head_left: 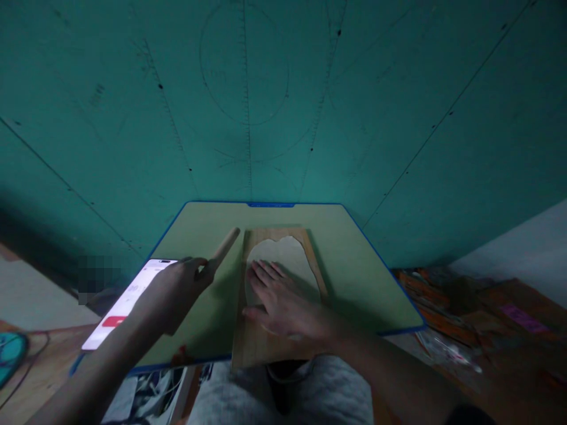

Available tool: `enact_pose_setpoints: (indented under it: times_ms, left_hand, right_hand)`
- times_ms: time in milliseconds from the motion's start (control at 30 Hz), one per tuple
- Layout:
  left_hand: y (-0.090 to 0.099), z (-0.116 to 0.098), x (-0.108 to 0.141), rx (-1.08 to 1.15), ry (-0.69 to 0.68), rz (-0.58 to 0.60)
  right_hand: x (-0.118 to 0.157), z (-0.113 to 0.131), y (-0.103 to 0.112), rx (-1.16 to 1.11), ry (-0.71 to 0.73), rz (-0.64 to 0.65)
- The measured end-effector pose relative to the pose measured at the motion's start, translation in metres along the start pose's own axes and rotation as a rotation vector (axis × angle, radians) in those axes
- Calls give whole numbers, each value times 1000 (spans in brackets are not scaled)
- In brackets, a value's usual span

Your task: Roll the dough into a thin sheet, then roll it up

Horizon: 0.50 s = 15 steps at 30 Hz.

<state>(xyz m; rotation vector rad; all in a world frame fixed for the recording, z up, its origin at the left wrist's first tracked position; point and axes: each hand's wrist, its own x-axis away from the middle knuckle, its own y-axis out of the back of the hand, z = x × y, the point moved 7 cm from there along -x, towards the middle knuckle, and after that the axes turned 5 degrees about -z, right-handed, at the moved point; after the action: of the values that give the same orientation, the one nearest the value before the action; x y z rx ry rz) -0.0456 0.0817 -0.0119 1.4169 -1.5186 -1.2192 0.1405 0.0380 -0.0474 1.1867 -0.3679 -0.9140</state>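
My left hand is closed around one end of a wooden rolling pin, whose free end points up and away to the right. Flat on a wooden board lies a thin, pale sheet of rolled dough with a wavy edge. My right hand rests palm down on the lower left part of this dough, its fingers stretched out. The hand and forearm hide part of the dough's lower edge.
The board sits on a pale green table with a blue rim. A lit phone lies at the left, partly behind my left forearm. Beyond stands a green wall with pencil marks. Cardboard and plastic wrap are on the floor at right.
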Motion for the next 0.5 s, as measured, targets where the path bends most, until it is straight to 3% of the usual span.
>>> enact_pose_setpoints:
  times_ms: [133, 267, 333, 400, 500]
  left_hand:
    - [11, -16, 9, 81, 55, -56]
    - [7, -56, 18, 226, -27, -82]
    - [-2, -85, 18, 249, -143, -80]
    - [-14, -113, 18, 202, -232, -70]
    - [-39, -140, 19, 80, -256, 34]
  right_hand:
    - [-5, -25, 11, -266, -95, -31]
    - [-13, -76, 46, -501, -334, -343]
    - [-23, -91, 52, -495, -374, -390]
    - [-35, -98, 48, -399, -393, -357]
    - [-50, -104, 35, -146, -396, -272]
